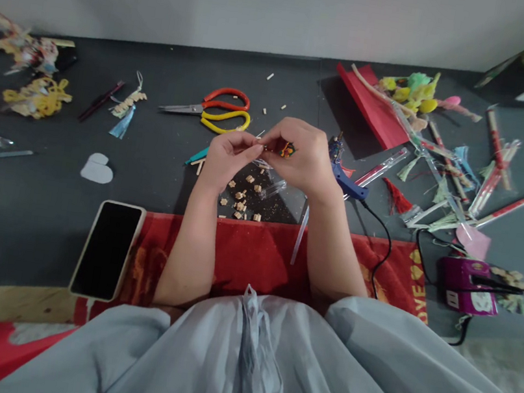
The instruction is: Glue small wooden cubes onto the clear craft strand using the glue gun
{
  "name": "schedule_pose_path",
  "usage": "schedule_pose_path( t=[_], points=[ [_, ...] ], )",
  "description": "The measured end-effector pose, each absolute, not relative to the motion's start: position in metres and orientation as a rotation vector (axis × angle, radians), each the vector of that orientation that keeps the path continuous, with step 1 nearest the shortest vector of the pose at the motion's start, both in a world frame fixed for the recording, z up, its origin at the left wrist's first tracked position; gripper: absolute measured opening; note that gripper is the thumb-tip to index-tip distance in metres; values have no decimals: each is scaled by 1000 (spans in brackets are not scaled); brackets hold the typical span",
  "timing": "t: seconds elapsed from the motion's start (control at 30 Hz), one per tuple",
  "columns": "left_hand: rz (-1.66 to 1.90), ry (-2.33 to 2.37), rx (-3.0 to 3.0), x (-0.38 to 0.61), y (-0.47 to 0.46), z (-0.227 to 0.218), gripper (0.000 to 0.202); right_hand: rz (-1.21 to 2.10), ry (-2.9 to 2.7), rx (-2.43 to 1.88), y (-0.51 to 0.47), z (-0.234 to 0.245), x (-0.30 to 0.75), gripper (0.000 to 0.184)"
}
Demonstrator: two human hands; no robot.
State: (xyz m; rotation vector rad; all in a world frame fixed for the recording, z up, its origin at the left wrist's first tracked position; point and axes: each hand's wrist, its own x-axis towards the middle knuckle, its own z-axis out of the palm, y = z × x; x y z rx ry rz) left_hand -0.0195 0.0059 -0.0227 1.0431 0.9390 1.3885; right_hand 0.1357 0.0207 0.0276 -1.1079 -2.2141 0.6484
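Both my hands meet over the dark table (159, 161), fingers pinched together. My right hand (300, 156) is closed on a small red, orange and green ornament (285, 149). My left hand (227, 155) pinches a thin pale piece against that ornament; what it is stays too small to name. Under my hands lie several small wooden beads (242, 199) on a clear plastic sheet (272, 191). A blue glue gun (344, 176) rests just right of my right hand.
Red and yellow scissors (220, 110) lie beyond my hands. A phone (107, 250) sits face down at front left on a red cloth (253, 254). Tassels, sticks and red paper (373, 111) clutter the right; a purple box (468, 285) and cable stand at right.
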Motion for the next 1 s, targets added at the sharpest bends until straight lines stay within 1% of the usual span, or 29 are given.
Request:
schedule_pose_path(
  t=[0.17,0.27,0.33,0.43,0.57,0.7,0.83,0.93,1.0],
  points=[
    [1367,925,1002,-20,7,-24,28,666,-2229,-1072,20,28,134,10],
    [1375,1005,1001,-19,7,-24,23,687,-2265,-1103,21,30,137,16],
    [1377,1092,1001,-18,8,-25,16,679,-2296,-1177,22,33,143,21],
    [1387,1186,990,-17,10,-25,8,611,-2340,-1352,24,38,154,19],
    [1384,1229,994,-17,10,-25,7,624,-2375,-1587,22,47,164,25],
    [1377,1235,1020,-18,9,-24,10,671,-2376,-1643,15,50,173,33],
    [1363,1239,1025,-19,10,-25,10,569,-2326,-1665,6,41,198,39],
    [1347,1246,1034,-19,11,-27,10,364,-2282,-1803,-3,31,223,38],
    [1341,1256,1042,-19,11,-28,11,297,-2258,-1919,-10,26,237,40]
  ],
)
